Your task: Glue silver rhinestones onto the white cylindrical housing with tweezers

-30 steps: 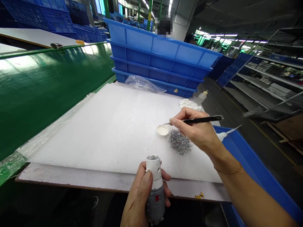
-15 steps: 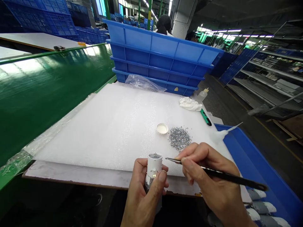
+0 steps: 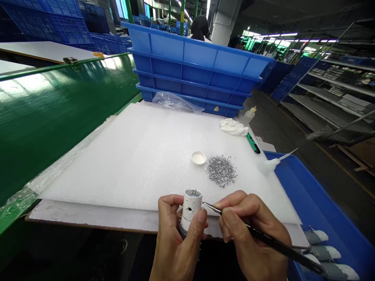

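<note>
My left hand is wrapped round a white cylindrical housing with a grey lower part, held upright near the board's front edge. Metal pins stand in its open top, small studs dot its wall, and a dark hole faces me. In my right hand are black tweezers, pinched like a pen. Their silver tip points left and sits close beside the upper wall; whether it touches, I cannot tell. Beyond the hands lie a heap of tiny silver metal pieces and a round white cap.
White foam sheet covers the board. Stacked blue bins stand at the back. A white cloth, a green-handled cutter and a nozzle bottle lie right. More grey-white housings rest in a blue tray.
The tweezers' tip has come down and left, nearer the housing. The housing has turned in my left hand, so a dark hole now shows on its side. My right hand has lowered slightly.
</note>
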The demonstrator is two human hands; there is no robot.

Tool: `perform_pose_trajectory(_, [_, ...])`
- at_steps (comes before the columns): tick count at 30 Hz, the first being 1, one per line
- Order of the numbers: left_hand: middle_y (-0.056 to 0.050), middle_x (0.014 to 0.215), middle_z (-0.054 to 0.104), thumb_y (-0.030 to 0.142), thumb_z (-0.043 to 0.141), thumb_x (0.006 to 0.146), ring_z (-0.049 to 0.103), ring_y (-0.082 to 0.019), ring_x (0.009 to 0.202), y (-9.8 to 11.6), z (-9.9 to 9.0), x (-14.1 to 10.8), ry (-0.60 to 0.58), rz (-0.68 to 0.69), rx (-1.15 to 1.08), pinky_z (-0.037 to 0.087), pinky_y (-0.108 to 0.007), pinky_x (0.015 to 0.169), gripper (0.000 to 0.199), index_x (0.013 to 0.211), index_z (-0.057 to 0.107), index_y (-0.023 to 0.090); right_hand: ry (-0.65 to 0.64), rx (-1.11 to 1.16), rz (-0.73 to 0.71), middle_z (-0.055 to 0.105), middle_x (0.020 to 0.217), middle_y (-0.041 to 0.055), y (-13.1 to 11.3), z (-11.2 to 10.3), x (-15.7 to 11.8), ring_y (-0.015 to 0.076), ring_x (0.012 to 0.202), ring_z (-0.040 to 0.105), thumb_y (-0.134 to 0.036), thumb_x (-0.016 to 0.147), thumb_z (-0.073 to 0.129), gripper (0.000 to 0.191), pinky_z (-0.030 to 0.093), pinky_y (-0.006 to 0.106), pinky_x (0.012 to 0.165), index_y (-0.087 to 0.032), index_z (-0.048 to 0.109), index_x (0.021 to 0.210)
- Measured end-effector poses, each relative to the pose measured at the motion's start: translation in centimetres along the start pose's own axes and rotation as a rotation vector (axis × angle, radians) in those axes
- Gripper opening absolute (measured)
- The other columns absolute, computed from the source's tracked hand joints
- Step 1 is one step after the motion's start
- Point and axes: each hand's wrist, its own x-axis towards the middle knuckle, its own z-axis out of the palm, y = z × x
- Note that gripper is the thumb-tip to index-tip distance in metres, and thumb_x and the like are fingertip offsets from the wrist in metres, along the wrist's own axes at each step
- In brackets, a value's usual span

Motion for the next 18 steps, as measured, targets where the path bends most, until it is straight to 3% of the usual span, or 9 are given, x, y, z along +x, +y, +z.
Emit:
perform_pose_trajectory(8, [0.003,0.081,0.062,0.045,0.064,0.09,0.059,-0.014,0.07,-0.6,0.1,0.1,0.095,0.064,0.078,0.048,-0.027,0.061,0.03,0.101,0.043,0.027,0.087,0.006,-0.001,0.067,0.083,0.0008,0.9,0.3,-0.7,0.0073,0.05,0.056,-0.019,0.091,0.067,0.016,0.05,0.02,0.045,-0.023,0.06,0.077])
perform_pose_trajectory(14, [0.002,0.084,0.062,0.045,0.065,0.089,0.06,-0.014,0.072,-1.1,-0.2,0.4,0.096,0.127,0.13,0.05,-0.028,0.062,0.031,0.1,0.045,0.026,0.156,0.081,0.042,0.067,0.084,0.0003,1.3,1.0,-0.9,0.0056,0.047,0.052,-0.025,0.091,0.068,0.017,0.045,0.019,0.042,-0.022,0.06,0.076])
perform_pose_trajectory(18, [0.003,0.084,0.06,0.043,0.067,0.088,0.058,-0.014,0.071,-1.3,-0.3,0.4,0.126,0.153,0.139,0.049,-0.027,0.061,0.03,0.1,0.045,0.026,0.112,0.211,0.1,0.066,0.085,-0.0013,1.5,0.9,-1.0,0.004,0.047,0.052,-0.026,0.092,0.067,0.017,0.045,0.017,0.042,-0.023,0.06,0.078])
